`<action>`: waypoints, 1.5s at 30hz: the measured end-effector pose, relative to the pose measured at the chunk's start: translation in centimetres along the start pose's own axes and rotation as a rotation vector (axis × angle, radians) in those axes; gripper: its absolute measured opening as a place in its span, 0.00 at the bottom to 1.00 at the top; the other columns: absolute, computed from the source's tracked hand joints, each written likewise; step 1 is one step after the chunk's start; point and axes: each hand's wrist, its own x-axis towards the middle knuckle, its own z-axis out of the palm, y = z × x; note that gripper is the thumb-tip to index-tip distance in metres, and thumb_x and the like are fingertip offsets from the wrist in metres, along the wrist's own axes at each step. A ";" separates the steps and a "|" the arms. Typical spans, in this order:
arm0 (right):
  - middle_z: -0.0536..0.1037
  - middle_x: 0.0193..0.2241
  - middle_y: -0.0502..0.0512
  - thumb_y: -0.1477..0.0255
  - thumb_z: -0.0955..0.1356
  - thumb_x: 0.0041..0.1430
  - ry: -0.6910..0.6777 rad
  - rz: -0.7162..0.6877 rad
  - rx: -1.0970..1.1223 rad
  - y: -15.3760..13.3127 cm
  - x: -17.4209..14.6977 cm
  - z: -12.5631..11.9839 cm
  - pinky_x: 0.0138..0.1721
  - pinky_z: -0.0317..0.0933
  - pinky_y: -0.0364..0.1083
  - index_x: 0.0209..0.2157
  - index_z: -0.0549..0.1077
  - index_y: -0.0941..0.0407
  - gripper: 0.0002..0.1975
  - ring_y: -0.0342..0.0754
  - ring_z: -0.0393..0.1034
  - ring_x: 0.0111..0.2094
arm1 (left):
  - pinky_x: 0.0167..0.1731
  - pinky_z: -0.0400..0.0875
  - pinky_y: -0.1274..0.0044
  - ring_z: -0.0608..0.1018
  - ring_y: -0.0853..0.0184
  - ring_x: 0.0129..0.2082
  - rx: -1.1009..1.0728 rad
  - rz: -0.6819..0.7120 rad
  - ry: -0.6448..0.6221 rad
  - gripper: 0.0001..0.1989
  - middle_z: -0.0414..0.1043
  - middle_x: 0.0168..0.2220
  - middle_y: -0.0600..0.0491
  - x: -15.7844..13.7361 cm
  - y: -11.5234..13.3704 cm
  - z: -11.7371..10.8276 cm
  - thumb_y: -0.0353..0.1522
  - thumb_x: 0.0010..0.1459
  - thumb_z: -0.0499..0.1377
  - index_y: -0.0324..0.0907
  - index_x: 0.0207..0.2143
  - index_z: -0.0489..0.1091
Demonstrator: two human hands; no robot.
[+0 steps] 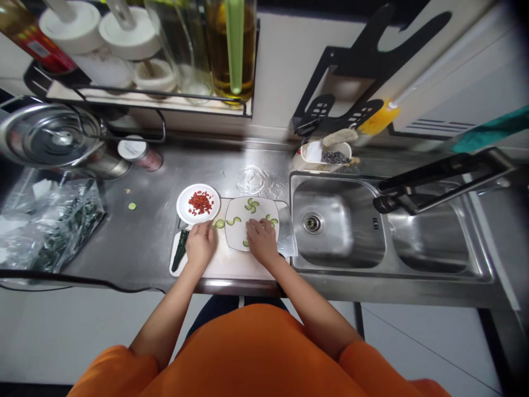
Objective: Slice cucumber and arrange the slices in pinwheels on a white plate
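Note:
On a cutting board [223,268] lies a white squarish plate [235,236] bearing curved green cucumber slices [251,205], some set in a pinwheel. My right hand [263,241] reaches over this plate, fingers spread and fingertips down at its surface, hiding part of the slices. Curled on the board to the left is my left hand [200,246], closed beside a few cucumber slices [220,224]; what its fingers hold, if anything, is hidden. A dark green cucumber piece [180,251] lies left of it. Behind stands a round white plate [182,205] of chopped red bits [200,203].
A cleaver blade [288,240] lies at the board's right, beside the double sink [339,220]. A lone slice [131,206], a bag of greens [61,226], a lidded can [140,153] and a pot [53,135] are leftward. Bottles and jars fill the rack [165,103].

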 end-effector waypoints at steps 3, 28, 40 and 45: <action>0.71 0.49 0.61 0.73 0.60 0.62 0.051 0.031 0.024 0.1 -0.9 -0.2 0.43 0.54 0.53 0.48 0.71 0.56 0.15 0.59 0.54 0.51 | 0.40 0.65 0.73 0.73 0.60 0.40 0.033 -0.041 -0.011 0.17 0.72 0.42 0.45 -0.1 0.5 0.2 0.34 0.59 0.52 0.41 0.49 0.70; 0.70 0.49 0.59 0.71 0.62 0.62 -0.058 0.055 0.066 -1.3 -2.3 -1.3 0.43 0.57 0.54 0.45 0.73 0.53 0.12 0.58 0.54 0.51 | 0.33 0.63 0.74 0.72 0.61 0.38 0.116 -0.065 -0.046 0.11 0.69 0.39 0.46 -0.1 2.5 1.4 0.33 0.59 0.51 0.42 0.41 0.69; 0.74 0.42 0.59 0.73 0.62 0.61 -0.042 0.133 0.363 -1.0 -1.0 -1.4 0.46 0.58 0.53 0.44 0.75 0.56 0.13 0.54 0.59 0.48 | 0.27 0.61 0.80 0.68 0.73 0.23 -0.722 -0.334 -0.273 0.09 0.69 0.23 0.58 1.3 1.9 -1.3 0.37 0.48 0.59 0.40 0.31 0.69; 0.77 0.39 0.57 0.72 0.62 0.59 0.009 0.180 0.620 -1.1 1.0 -1.8 0.49 0.56 0.52 0.43 0.75 0.56 0.13 0.50 0.66 0.42 | 0.23 0.55 0.81 0.64 0.75 0.20 -1.033 -0.395 -0.528 0.13 0.67 0.21 0.59 1.6 3.3 -1.8 0.39 0.43 0.63 0.39 0.30 0.69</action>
